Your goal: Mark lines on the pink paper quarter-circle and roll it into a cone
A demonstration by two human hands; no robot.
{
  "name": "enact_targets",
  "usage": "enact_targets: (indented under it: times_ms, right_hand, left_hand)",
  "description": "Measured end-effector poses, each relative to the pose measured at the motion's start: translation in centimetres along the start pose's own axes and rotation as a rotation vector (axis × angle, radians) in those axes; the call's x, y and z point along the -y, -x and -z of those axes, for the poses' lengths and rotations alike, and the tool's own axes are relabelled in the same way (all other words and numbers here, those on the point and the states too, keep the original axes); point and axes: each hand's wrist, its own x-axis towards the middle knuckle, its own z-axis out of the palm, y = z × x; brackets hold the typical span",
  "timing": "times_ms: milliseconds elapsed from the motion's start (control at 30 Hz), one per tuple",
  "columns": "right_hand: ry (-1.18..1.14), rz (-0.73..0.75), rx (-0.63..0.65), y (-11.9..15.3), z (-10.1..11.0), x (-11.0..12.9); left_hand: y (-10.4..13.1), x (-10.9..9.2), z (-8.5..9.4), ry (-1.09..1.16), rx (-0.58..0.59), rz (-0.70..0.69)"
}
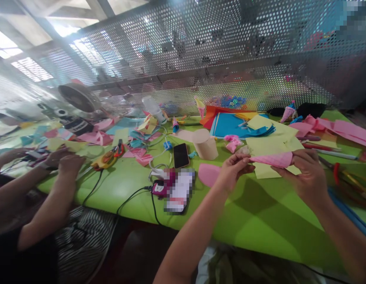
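A pink paper cone (273,159) with a faint crisscross pattern lies on its side in the air between my two hands, above the green table (245,213). The fingers of my left hand (236,165) pinch its narrow tip. At the wide end, my right hand (309,173) grips the rim, with the thumb and fingers around it. Yellow paper sheets (267,144) lie just behind and below the cone. To the left of my left hand is a rounded pink paper piece (209,174), and behind it a beige cup (205,144) stands.
Scissors (348,177) with red and yellow parts lie at the right. Two phones, one dark (181,155), a power strip (162,188) and cables are left of me. Another person's hands (69,163) work near a yellow glue gun (104,159). A perforated metal screen (183,59) stands behind.
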Motion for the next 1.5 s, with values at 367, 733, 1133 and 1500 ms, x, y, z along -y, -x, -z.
enact_targets:
  times_ms: [367,733,1133,1500]
  right_hand:
    - [0.044,0.029,-0.016,-0.1,0.1,0.2]
    - [0.060,0.007,-0.024,0.2,0.1,-0.3]
    - [0.035,-0.013,-0.032,0.4,-0.2,-0.6]
    - [-0.059,-0.051,0.184,0.5,-0.2,-0.6]
  left_hand:
    - [0.0,0.1,0.0,0.039,0.001,0.046]
    - [-0.2,0.0,0.3,0.035,0.023,0.061]
    - [-0.2,0.1,0.4,-0.086,0.040,-0.016]
    - [0.7,-2.6,0.6,-0.729,0.309,-0.205]
